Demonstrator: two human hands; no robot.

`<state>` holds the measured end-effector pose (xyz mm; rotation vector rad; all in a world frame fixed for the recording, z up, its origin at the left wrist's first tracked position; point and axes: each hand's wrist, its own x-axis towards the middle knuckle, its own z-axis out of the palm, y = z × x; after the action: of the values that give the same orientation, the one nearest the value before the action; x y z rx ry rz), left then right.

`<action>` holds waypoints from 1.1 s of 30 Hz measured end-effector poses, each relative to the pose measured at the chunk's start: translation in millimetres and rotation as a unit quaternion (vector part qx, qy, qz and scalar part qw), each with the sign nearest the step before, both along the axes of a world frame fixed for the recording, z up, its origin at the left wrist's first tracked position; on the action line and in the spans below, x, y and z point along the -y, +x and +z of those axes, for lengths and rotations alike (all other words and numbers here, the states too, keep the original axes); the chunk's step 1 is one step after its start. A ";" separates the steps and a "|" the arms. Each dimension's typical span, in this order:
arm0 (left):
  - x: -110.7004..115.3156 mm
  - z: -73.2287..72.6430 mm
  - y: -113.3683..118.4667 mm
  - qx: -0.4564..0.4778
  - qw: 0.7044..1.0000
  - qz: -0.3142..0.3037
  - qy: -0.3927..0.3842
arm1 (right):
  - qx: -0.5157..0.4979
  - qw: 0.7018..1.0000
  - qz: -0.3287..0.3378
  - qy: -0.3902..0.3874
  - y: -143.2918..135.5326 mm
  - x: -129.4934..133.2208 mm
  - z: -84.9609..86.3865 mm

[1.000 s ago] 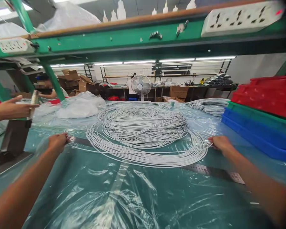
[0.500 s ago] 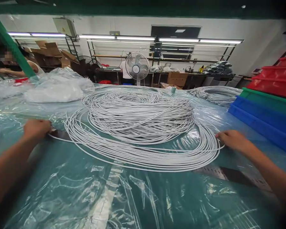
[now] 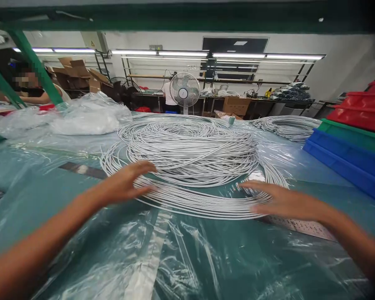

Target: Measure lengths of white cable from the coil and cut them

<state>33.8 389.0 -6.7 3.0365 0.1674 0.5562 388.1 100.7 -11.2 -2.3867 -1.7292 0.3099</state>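
A big coil of grey-white cable (image 3: 190,154) lies on a green table covered in clear plastic sheet (image 3: 162,258). Loose outer loops (image 3: 200,202) spread toward me. My left hand (image 3: 126,183) hovers flat over the near-left loops, fingers spread, holding nothing. My right hand (image 3: 279,200) reaches over the near-right loops, fingers extended and blurred, also holding nothing. A metal ruler strip (image 3: 300,225) lies under the plastic beside my right hand, and its dark left end (image 3: 81,170) shows left of the coil.
A second cable coil (image 3: 286,125) lies at the back right. Stacked red, green and blue crates (image 3: 350,137) stand at the right. Plastic bags (image 3: 84,116) sit at the back left, with a person (image 3: 34,89) behind them. A fan (image 3: 184,89) stands beyond the table.
Both hands have let go of the outer loops at the coil's sides and moved inward over the near edge of the coil. The view has dropped below the green shelf.
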 end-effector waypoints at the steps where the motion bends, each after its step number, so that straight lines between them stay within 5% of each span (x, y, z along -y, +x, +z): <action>1: 16.5 -4.5 4.3 -0.040 0.999 -0.029 0.004 | -0.018 0.998 0.044 -0.030 -12.7 -1.6 -1.1; 4: 40.4 -20.1 15.1 -0.106 0.994 -0.029 0.025 | -0.014 0.994 0.104 -0.027 -35.5 -6.7 -6.7; 14: 39.4 -33.2 29.0 -0.072 0.995 0.034 0.064 | 0.002 0.987 0.124 0.105 -42.3 -3.1 -26.6; 19: 95.2 -38.6 20.6 0.006 0.989 0.101 0.107 | 0.087 0.968 0.125 0.198 -65.9 14.8 -37.2; 23: 174.2 -1.2 -25.7 0.143 0.976 0.082 0.144 | 0.085 0.945 0.163 0.270 -102.4 40.7 -36.0; 26: 206.6 49.1 -80.3 0.220 0.938 0.188 0.191 | 0.040 0.945 0.193 0.263 -128.6 59.0 -31.7; 28: 203.1 76.8 -116.3 0.217 0.897 0.300 0.241 | 0.004 0.947 0.204 0.247 -139.4 66.9 -29.8; 30: 186.1 89.2 -146.8 0.165 0.873 0.371 0.269 | -0.026 0.949 0.206 0.237 -143.7 70.6 -29.9; 33: 164.0 78.3 -176.4 -0.002 0.916 0.336 0.218 | -0.061 0.950 0.193 0.239 -141.4 70.6 -33.7</action>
<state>-142.6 225.0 71.6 3.3457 1.2842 0.6902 246.7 30.1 -44.8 -1.6578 -1.9370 0.0701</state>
